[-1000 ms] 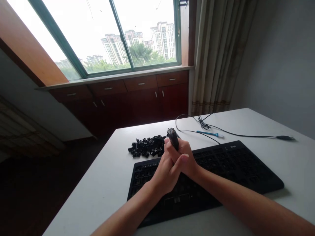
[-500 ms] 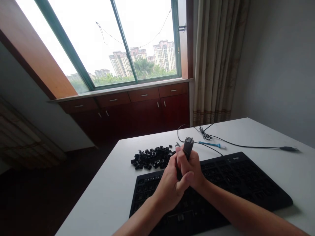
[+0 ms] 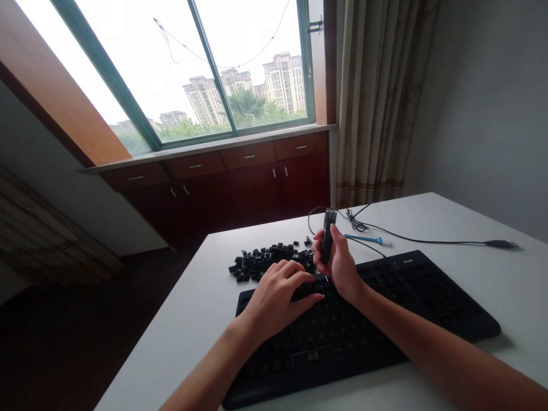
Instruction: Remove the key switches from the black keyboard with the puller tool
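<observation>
Your right hand (image 3: 340,260) gripped a dark tool (image 3: 327,234) upright above the keyboard (image 3: 406,297). Your left hand (image 3: 278,294) rested open on the keys, near the loose keycaps (image 3: 268,262) on the table (image 3: 192,319).

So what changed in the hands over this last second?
The left hand let go of the tool and dropped flat onto the keyboard. The right hand alone holds the tool upright. The keycap pile and cable stayed put.
</observation>
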`<action>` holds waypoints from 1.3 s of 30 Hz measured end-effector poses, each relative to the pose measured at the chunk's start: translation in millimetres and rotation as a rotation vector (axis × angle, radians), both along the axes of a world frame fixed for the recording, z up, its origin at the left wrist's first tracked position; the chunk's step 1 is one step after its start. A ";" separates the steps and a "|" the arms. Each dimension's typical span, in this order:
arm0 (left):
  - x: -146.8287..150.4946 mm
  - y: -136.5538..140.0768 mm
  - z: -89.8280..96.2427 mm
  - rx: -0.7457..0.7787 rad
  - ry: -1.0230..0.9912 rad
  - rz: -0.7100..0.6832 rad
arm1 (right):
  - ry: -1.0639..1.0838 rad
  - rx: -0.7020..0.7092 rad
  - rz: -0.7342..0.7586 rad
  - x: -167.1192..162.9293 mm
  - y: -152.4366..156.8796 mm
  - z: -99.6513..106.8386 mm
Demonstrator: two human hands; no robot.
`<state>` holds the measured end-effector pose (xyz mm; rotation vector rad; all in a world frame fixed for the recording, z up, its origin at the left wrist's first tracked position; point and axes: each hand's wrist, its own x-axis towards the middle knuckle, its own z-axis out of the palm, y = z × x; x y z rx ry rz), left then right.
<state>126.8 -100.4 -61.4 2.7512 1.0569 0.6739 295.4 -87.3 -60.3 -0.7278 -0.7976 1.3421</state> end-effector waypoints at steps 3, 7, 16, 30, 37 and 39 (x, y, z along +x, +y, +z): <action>-12.7 5.6 10.1 0.064 0.074 -0.211 | 0.030 0.006 0.004 0.1 0.5 -1.3; -27.9 13.7 14.8 0.121 0.092 -0.263 | -0.027 0.058 -0.045 1.6 1.3 -0.6; -29.4 12.8 14.7 0.030 0.047 -0.314 | -0.315 0.170 -0.160 2.6 -5.1 2.3; -36.6 26.1 3.5 0.298 -0.261 -0.002 | -0.093 0.182 0.027 9.1 -4.4 4.7; -37.6 29.3 -6.0 0.207 -0.147 0.092 | -0.334 0.187 -0.209 5.6 -8.5 9.4; -35.0 27.9 -6.4 0.193 -0.156 0.104 | -0.335 0.166 -0.225 6.3 -8.2 9.7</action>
